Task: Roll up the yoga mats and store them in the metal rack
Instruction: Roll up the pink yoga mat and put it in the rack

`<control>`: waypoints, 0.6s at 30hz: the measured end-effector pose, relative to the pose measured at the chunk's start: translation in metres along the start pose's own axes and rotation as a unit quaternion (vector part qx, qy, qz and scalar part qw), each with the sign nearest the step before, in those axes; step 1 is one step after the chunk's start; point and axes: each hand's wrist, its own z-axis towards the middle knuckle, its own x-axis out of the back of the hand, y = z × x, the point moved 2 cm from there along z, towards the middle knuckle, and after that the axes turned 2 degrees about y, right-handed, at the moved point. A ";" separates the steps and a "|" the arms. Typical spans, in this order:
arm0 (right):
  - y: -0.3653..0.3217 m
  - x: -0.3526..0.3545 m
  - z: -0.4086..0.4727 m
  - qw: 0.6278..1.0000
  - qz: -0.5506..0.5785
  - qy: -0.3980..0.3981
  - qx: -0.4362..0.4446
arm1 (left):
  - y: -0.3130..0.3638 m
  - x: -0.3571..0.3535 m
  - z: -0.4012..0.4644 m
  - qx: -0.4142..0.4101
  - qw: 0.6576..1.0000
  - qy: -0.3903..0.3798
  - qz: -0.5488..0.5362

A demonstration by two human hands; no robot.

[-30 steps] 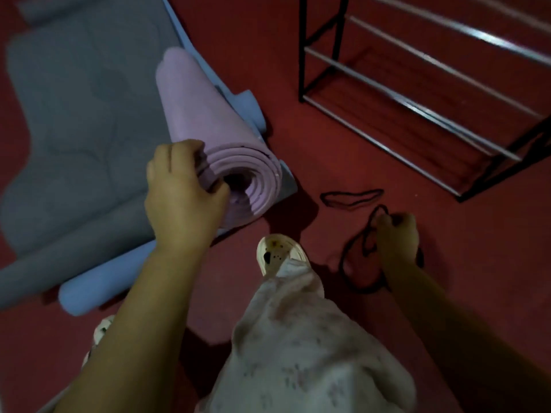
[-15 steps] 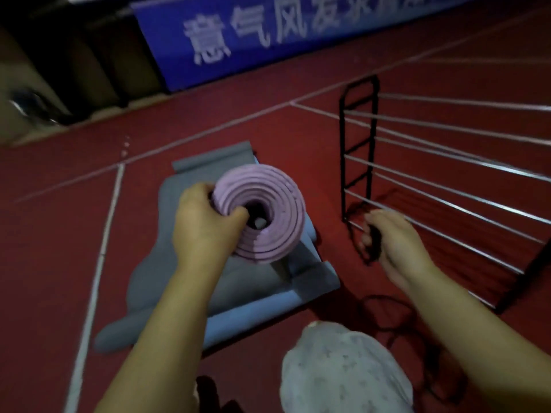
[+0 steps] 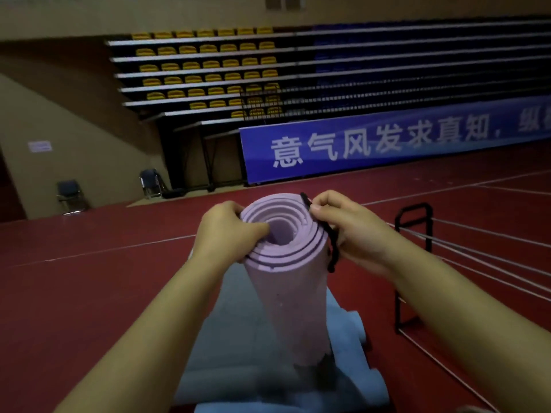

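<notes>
red sports-hall floor [image 3: 89,293] lies beneath; rolled pale purple foam yoga mat [image 3: 295,293] stands upright, left hand [image 3: 228,232] gripping its rim, right hand [image 3: 347,231] pinching black elastic cord [image 3: 329,248] beside it, black metal rack [image 3: 414,263] right.

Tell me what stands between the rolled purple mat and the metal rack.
Nothing visible. The purple mat stands upright, held at its top by the left hand and right hand, which pinches a black cord. The metal rack is to its right across bare red floor.
</notes>
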 end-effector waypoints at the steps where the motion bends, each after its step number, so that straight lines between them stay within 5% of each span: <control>1: -0.010 -0.005 -0.002 1.000 -0.004 -0.012 0.006 | 0.006 0.010 0.001 -0.011 1.000 0.009 0.001; 5: -0.034 -0.021 -0.006 0.999 -0.019 -0.027 0.012 | 0.014 0.038 -0.001 -0.021 0.999 0.025 0.014; 11: 0.005 -0.045 0.002 0.982 -0.182 -0.055 -0.016 | -0.038 0.002 -0.021 0.026 0.997 -0.067 0.037; 16: 0.068 -0.040 0.011 0.851 -0.482 -0.190 -0.090 | -0.076 -0.063 -0.054 0.021 0.983 -0.169 0.063; 18: 0.084 -0.034 0.010 0.821 -0.539 -0.178 -0.065 | -0.078 -0.072 -0.055 0.016 0.985 -0.163 0.056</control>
